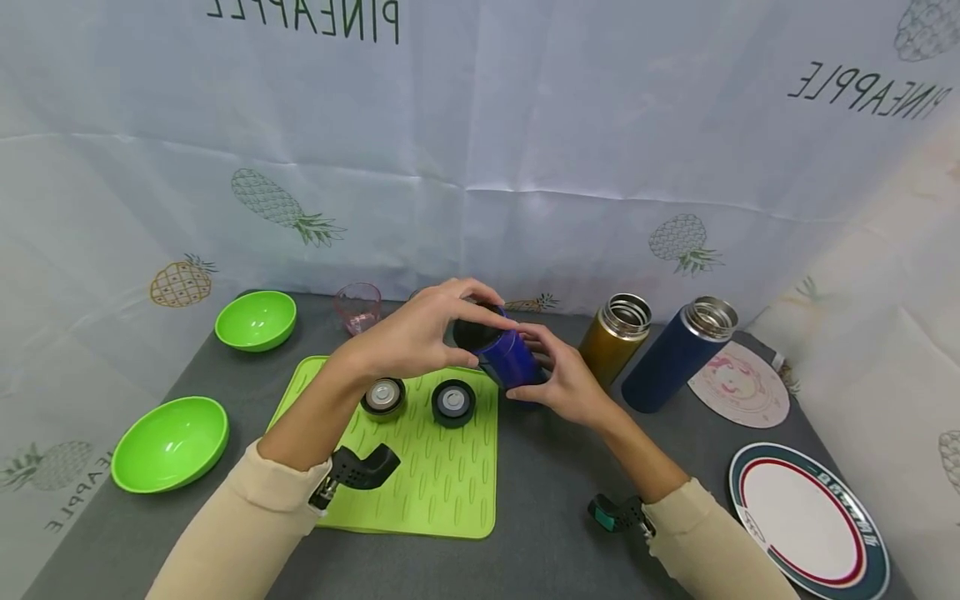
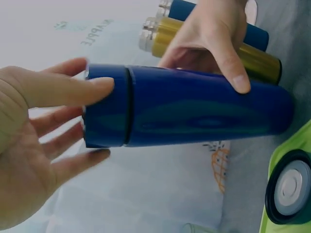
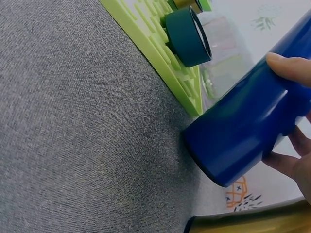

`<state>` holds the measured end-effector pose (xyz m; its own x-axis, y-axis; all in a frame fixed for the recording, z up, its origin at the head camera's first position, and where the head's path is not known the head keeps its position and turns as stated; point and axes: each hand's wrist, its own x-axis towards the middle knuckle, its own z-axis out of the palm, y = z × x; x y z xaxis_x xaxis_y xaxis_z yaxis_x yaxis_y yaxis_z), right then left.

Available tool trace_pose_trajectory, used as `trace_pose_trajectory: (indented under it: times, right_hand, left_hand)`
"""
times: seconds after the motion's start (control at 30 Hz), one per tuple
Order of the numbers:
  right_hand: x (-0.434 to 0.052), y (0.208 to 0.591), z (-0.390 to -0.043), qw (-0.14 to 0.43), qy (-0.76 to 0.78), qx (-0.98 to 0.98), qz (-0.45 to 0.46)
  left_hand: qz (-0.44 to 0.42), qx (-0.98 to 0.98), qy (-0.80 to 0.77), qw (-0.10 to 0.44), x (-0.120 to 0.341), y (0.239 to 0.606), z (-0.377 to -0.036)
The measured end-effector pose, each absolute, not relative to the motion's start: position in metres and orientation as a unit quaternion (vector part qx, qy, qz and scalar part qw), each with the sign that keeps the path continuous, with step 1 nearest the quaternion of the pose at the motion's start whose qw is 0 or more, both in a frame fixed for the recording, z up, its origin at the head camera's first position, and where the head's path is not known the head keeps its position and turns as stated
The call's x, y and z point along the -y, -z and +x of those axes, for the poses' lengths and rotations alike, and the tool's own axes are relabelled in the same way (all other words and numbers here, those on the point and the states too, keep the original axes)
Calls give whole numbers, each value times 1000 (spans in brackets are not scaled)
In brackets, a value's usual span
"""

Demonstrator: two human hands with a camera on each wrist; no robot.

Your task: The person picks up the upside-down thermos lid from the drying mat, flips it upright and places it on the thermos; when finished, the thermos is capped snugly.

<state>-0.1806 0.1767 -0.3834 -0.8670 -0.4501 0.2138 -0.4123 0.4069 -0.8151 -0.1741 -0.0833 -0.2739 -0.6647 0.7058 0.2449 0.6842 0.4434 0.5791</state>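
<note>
right hand [image 1: 562, 375] wrapped round body of blue bottle [image 1: 517, 362], left hand [image 1: 420, 333] holding its cap [image 2: 104, 119] with thumb and fingers. bottle's just right of green mat [image 1: 450, 492] at table [image 1: 555, 500], can't tell if base touches. two lids [image 1: 453, 403] sitting on mat. gold bottle [image 1: 606, 348] and navy bottle [image 1: 667, 367] uncapped, over to right btw.

Soft, even light fills the head view, with small highlights in the far left green bowl [image 1: 257, 321] and faint shadow on the grey table [image 1: 555, 475]; the left wrist view is dimmer, bluish and soft; in the right's, glare streaks the blue vacuum flask [image 3: 248, 121]
</note>
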Motion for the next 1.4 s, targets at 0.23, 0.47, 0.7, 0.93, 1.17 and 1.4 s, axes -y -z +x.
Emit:
trace_pose_trajectory:
  times: [0.23,0.47,0.7,0.93,1.17,1.4]
  right_hand:
    - [-176,384,-180,22,480,-839,-255]
    - [-177,383,-180,18,472,-843,-257]
    - [-179,384,-181,16,475,-842,-257]
    - [-178,382,-181,23,473,-842,-260]
    - [-179,381,-180,24,473,-842,-257]
    - [-178,382,-182,25,473,-842,-258]
  left_hand:
    - [344,-886,-311,0,79,276,-170]
    - [411,-853,-322,7,82,274,-173]
    - [380,-868,-318,12,80,274,-171]
    - [379,-867,-323,-1,81,275,-171]
    - [427,-846,-320,14,84,271,-174]
    - [350,-883,-314,-1,76,275,-170]
